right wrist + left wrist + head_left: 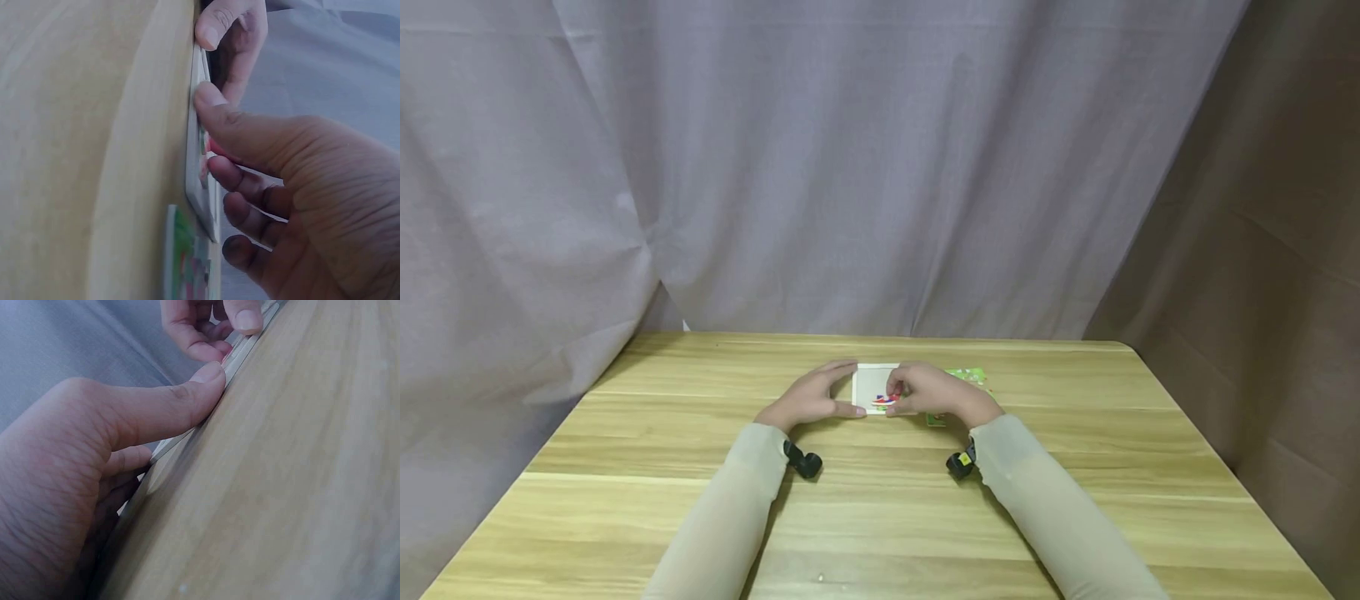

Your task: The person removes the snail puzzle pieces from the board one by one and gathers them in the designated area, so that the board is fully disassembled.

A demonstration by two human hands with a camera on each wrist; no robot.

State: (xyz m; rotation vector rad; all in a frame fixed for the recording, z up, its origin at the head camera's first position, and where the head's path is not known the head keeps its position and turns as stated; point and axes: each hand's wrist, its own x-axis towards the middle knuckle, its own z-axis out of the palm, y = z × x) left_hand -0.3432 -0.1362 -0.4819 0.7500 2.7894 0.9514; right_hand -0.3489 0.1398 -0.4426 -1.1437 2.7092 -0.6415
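Note:
A small white-rimmed puzzle tray (pixel 867 382) lies flat near the far side of the table. My left hand (pixel 811 397) holds its left side, thumb at the near edge and fingers reaching to the far left corner. Over the tray's right part, my right hand (pixel 938 390) has curled fingers at a colourful puzzle piece (pixel 883 401) with red, white and blue on it. In the right wrist view, the thumb is by the tray's rim (pixel 196 169) and the index fingertip is close to the red part. The right hand hides much of the tray.
A green patterned board (pixel 968 375) with pieces on it lies right of the tray, partly under my right hand and wrist. The wooden table (pixel 880 517) reaches back to a grey curtain (pixel 850 167). A brown curtain (pixel 1255 250) hangs at the right.

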